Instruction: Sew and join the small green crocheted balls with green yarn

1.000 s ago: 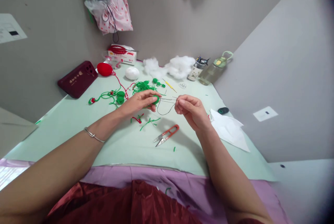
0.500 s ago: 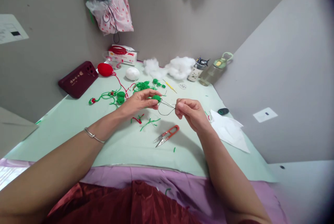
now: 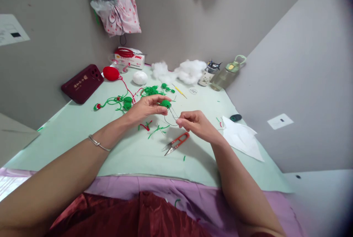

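while left hand (image 3: 146,108) pinches green ball (image 3: 166,104), right hand (image 3: 198,123) pinches dark thread (image 3: 173,113); gold lettering (image 3: 81,81) on phone (image 3: 82,91) unreadable.

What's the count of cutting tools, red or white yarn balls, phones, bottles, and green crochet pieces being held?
Cutting tools: 2 (red scissors, orange snips)
Yarn balls: 2 (red ball, white ball)
Maroon phone: 1
Bottle: 1
Green crochet piece in left hand: 1
Total: 7
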`<state>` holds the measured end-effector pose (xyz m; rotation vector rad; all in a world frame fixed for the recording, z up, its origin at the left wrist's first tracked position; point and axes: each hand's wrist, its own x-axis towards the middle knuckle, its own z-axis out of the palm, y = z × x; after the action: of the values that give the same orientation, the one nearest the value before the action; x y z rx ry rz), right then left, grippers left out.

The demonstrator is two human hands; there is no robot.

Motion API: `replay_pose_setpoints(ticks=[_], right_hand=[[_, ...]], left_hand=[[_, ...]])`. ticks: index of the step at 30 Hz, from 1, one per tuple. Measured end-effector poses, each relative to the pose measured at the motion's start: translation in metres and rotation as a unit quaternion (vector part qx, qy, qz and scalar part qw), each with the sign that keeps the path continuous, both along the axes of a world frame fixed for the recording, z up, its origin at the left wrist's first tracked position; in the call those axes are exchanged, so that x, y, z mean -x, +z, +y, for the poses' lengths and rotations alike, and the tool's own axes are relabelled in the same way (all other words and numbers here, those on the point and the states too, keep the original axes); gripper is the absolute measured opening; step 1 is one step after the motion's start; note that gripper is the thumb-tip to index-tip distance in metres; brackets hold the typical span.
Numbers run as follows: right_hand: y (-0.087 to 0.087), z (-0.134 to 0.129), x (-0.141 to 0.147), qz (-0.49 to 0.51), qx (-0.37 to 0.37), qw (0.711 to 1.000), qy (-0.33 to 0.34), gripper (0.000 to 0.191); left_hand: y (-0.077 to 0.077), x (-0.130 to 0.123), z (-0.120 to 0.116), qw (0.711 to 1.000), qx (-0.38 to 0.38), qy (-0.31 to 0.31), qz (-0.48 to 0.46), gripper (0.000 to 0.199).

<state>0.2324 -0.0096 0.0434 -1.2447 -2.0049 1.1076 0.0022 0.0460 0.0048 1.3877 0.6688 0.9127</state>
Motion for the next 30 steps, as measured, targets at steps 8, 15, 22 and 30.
replay_pose_setpoints(ticks=[8,15,22,30], right_hand=[[-0.016,0.004,0.008,-0.151,-0.136,0.977,-0.070,0.046],[-0.001,0.011,-0.013,0.120,-0.033,0.986,-0.111,0.037],[-0.005,0.016,-0.012,0.221,-0.127,0.939,-0.233,0.017],[-0.022,0.000,0.027,0.023,-0.269,0.952,-0.146,0.009]], left_hand=[[0.002,-0.002,-0.003,1.000,-0.009,-0.016,0.021,0.040],[0.007,-0.003,-0.002,0.999,-0.003,0.049,-0.014,0.037],[0.005,-0.002,-0.003,0.999,-0.001,0.036,-0.007,0.037],[0.001,-0.011,-0.007,1.000,-0.004,0.004,-0.025,0.035]])
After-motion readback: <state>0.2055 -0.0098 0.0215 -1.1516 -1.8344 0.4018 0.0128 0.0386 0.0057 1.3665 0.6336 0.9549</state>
